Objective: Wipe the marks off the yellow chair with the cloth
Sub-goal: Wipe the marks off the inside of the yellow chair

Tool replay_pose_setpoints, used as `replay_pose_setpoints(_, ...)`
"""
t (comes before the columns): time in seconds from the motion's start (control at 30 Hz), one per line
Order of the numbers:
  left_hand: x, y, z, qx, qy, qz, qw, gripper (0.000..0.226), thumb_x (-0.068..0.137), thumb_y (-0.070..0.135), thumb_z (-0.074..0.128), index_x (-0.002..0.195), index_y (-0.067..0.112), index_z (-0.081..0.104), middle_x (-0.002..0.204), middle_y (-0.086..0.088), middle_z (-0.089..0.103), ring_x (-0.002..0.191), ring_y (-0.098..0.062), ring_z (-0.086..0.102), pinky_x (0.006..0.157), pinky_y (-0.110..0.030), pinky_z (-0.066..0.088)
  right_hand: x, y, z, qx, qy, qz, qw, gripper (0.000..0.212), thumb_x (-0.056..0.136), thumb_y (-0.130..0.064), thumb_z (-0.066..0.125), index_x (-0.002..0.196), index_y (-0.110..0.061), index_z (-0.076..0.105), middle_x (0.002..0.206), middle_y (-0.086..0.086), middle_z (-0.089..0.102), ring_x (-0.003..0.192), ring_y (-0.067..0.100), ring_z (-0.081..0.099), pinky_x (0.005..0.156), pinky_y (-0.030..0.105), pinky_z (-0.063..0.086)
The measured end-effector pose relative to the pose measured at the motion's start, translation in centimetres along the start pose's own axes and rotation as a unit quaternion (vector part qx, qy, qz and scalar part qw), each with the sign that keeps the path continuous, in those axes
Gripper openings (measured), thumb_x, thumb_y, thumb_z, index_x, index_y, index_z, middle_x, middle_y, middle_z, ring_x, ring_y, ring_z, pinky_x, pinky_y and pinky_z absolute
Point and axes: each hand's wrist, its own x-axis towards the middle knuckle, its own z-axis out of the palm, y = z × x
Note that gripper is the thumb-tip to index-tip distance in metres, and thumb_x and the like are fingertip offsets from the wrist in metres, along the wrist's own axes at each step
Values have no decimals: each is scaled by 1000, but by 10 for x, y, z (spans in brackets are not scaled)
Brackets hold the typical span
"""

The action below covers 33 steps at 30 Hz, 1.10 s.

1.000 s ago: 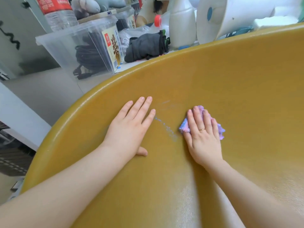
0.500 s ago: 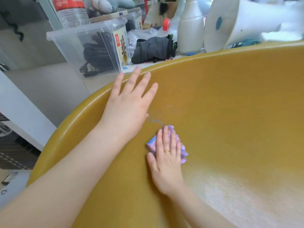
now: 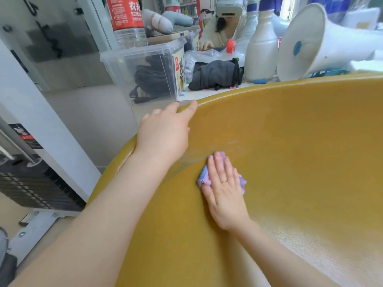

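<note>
The yellow chair (image 3: 300, 146) fills the lower right, its curved shell facing me. Faint pale smeared marks (image 3: 232, 147) run across the shell just above my right hand. My right hand (image 3: 224, 187) lies flat with fingers together, pressing a crumpled purple and blue cloth (image 3: 204, 178) against the shell; most of the cloth is hidden under the palm. My left hand (image 3: 165, 131) rests on the chair's upper rim, fingers curled over the edge, holding nothing else.
Behind the rim a table holds a clear plastic box (image 3: 145, 67) with black straps, a red-labelled water bottle (image 3: 126, 19), a dark folded cloth (image 3: 217, 74), a white spray bottle (image 3: 262, 48) and a white megaphone (image 3: 315, 40). A person sits beyond. A metal frame (image 3: 31, 162) stands at left.
My left hand moved up from the chair's surface to its rim. My right hand swept the cloth leftward over the chalky streak, which is now fainter and smeared.
</note>
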Motion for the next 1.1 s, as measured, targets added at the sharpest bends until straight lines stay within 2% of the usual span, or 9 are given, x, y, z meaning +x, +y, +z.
replay_pose_setpoints(0.07,-1,-2,0,-11,-6,9,1000,56,96,27,39,145,38,13,151,1,29,124,-32,42,96,-37,38,25,15,-10,-36,44,38,998,60,94,-46,13,147,-17,15,148,-6,3,142,23,9,109,26,-5)
replay_pose_setpoints(0.17,-1,-5,0,-31,-9,12,999,59,95,19,38,144,41,14,152,5,26,125,-30,41,97,-37,38,61,31,-30,-48,111,129,984,63,90,-43,13,147,-16,9,150,-6,-6,143,26,3,111,32,-6)
replay_pose_setpoints(0.37,-1,-3,-2,-61,-21,-8,998,67,89,5,33,143,42,16,154,5,23,128,-29,38,99,-36,35,87,10,-31,22,201,248,947,64,91,-32,26,147,-8,6,156,10,0,143,29,-4,112,35,-9)
replay_pose_setpoints(0.43,0,-2,-3,-69,-23,-14,997,63,91,9,35,143,41,19,153,5,25,128,-30,39,99,-37,35,80,-11,-23,48,173,213,960,66,90,-35,24,146,-6,6,155,9,-2,142,26,-6,112,31,-12)
replay_pose_setpoints(0.53,3,-2,-5,-80,-25,-25,996,59,91,14,37,142,40,23,151,5,28,127,-31,41,98,-38,36,47,-55,-6,123,96,81,984,67,87,-38,21,143,-8,0,150,0,-10,141,15,-11,113,28,-13)
replay_pose_setpoints(0.63,-1,0,-4,-73,-31,-26,997,60,90,17,39,142,40,22,151,4,29,126,-30,41,97,-37,35,16,-81,0,182,24,9,983,63,89,-37,20,143,-14,-1,148,-10,-15,137,2,-23,113,24,-14)
replay_pose_setpoints(0.77,-2,0,-8,-87,-36,-33,995,61,91,15,40,142,41,21,151,4,28,126,-29,40,99,-36,33,12,-68,-2,120,19,-43,992,60,97,-47,8,145,-12,3,152,-2,-3,142,12,-8,115,28,-2)
replay_pose_setpoints(0.93,-4,1,-8,-86,-30,-35,995,61,92,13,38,142,42,20,152,5,27,128,-28,39,101,-35,32,57,-7,-22,-4,80,51,996,58,94,-36,22,144,-7,23,151,5,13,140,24,14,112,44,19)
replay_pose_setpoints(1.1,-2,-2,-7,-99,-32,-38,994,62,93,10,34,142,44,19,153,7,25,131,-26,36,104,-35,30,95,49,-70,-83,154,135,975,62,92,-41,15,146,-10,12,155,8,11,143,25,7,114,41,5)
